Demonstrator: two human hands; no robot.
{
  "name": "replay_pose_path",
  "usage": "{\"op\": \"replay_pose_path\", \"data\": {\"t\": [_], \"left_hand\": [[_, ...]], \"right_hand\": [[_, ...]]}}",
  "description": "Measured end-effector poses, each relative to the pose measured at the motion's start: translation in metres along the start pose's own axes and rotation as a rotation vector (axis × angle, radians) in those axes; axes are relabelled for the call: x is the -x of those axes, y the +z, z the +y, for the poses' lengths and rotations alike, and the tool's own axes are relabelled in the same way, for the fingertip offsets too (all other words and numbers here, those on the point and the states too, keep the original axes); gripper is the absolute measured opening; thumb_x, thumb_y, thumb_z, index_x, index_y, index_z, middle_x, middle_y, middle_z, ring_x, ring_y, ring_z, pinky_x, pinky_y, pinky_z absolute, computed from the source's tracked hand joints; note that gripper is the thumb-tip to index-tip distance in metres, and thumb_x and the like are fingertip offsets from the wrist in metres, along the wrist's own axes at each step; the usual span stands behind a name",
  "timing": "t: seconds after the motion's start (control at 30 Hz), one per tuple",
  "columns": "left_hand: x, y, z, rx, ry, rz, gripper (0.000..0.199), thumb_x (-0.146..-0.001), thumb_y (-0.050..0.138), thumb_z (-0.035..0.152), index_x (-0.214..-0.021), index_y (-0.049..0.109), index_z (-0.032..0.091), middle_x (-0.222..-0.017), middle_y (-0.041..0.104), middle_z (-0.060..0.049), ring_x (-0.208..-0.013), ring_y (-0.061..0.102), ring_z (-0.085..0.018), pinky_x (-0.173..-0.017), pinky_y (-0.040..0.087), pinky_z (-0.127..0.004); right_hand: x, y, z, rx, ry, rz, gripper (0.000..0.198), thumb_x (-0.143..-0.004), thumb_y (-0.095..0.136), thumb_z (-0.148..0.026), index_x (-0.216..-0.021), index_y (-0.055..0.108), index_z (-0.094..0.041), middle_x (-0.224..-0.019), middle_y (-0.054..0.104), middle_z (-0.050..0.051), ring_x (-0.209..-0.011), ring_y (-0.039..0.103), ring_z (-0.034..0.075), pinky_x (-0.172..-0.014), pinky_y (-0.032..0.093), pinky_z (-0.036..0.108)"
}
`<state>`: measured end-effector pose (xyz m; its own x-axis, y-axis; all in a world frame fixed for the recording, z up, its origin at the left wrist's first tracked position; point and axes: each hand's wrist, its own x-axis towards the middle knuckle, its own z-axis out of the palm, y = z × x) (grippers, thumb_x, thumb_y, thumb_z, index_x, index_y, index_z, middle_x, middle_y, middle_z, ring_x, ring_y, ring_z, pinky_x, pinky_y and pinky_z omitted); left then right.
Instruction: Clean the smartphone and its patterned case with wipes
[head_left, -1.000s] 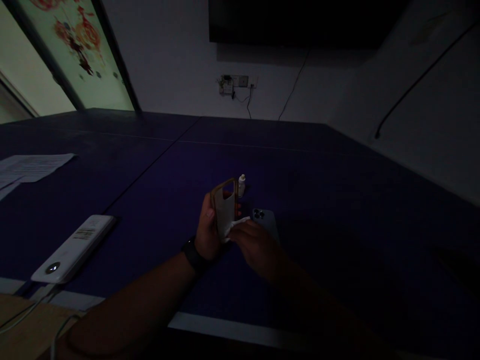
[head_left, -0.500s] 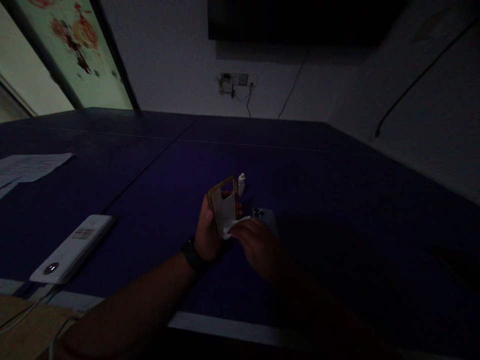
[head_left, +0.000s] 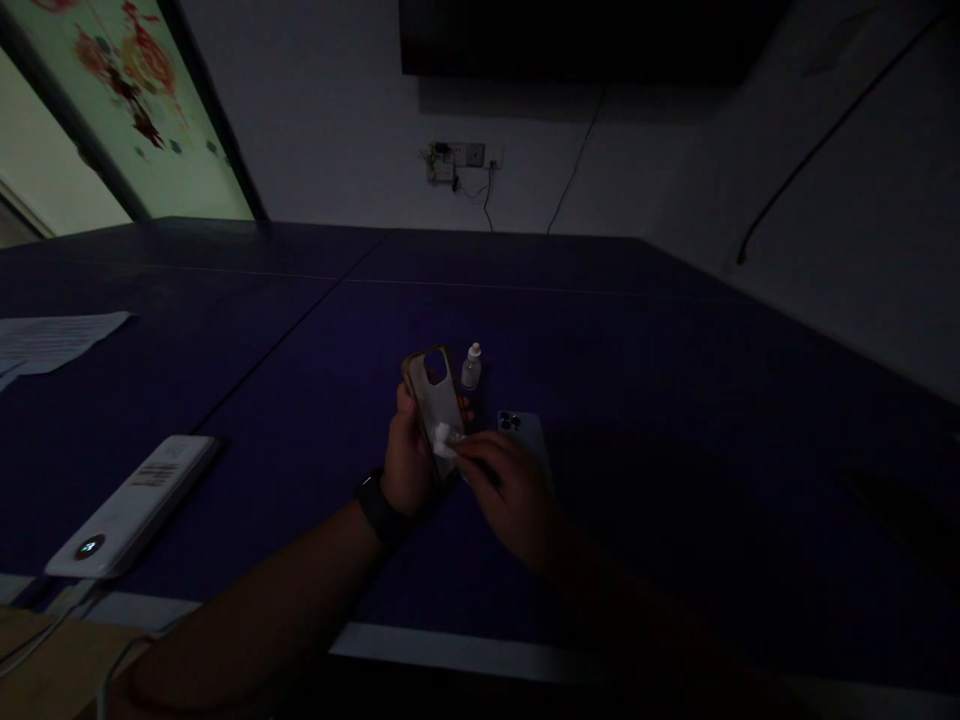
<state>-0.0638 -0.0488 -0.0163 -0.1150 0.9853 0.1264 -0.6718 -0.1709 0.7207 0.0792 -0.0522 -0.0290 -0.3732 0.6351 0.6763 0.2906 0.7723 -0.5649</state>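
My left hand (head_left: pixel 409 450) is closed round a phone case (head_left: pixel 437 405) with a brownish rim and a camera cutout at its top, held tilted above the table. Pinched in my right hand (head_left: pixel 510 490) is a crumpled white tissue (head_left: pixel 444 440), which lies against the inner face of the case. Just beyond the case stands a small bottle (head_left: pixel 472 368) with a pale cap. A phone (head_left: pixel 531 435) lies camera side up beside my right hand, which hides its lower part.
The blue table (head_left: pixel 300 400) reaches back to the wall. At the left lie a white power bank (head_left: pixel 139 505), with cables (head_left: pixel 56 625) at its near end, and sheets of paper (head_left: pixel 67 340). Wall sockets (head_left: pixel 457 160) sit below a dark screen (head_left: pixel 585 35).
The tissue has moved up along the inside of the case and looks more bunched. The case has turned to face me more, and the bottle shows more fully. The view has shifted slightly.
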Motion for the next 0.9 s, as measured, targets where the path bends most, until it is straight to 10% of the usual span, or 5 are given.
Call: {"op": "replay_pose_path", "data": {"t": [0.5,0.73,0.9], "left_hand": [[-0.006,0.005,0.017,0.175,-0.087,-0.100,0.063,-0.099,0.045,0.068,-0.142,0.058,0.024,-0.130,0.071,-0.008,-0.129,0.062,-0.027,-0.112,0.045,-0.043],[-0.015,-0.021,0.010,0.216,-0.480,-0.235,0.070,-0.092,0.058,0.068,-0.140,0.058,0.018,-0.127,0.070,-0.015,-0.108,0.069,-0.029,-0.091,0.056,-0.044],[-0.012,-0.036,-0.005,0.132,-0.338,-0.281,0.068,-0.075,0.080,0.051,-0.132,0.063,0.019,-0.133,0.067,-0.015,-0.108,0.068,-0.028,-0.085,0.056,-0.036]], "right_hand": [[-0.007,-0.015,0.022,0.162,-0.016,-0.004,0.009,-0.094,0.068,-0.013,-0.098,0.068,-0.020,-0.099,0.075,0.008,-0.093,0.070,0.023,-0.082,0.056,0.036],[-0.010,-0.029,0.032,0.347,-0.211,-0.139,0.016,-0.101,0.059,-0.014,-0.100,0.073,-0.021,-0.102,0.077,0.008,-0.092,0.066,0.024,-0.084,0.051,0.040],[-0.010,-0.028,0.035,0.399,-0.295,-0.220,0.014,-0.102,0.060,-0.018,-0.100,0.074,-0.020,-0.102,0.077,0.007,-0.095,0.066,0.022,-0.085,0.051,0.037]]}}
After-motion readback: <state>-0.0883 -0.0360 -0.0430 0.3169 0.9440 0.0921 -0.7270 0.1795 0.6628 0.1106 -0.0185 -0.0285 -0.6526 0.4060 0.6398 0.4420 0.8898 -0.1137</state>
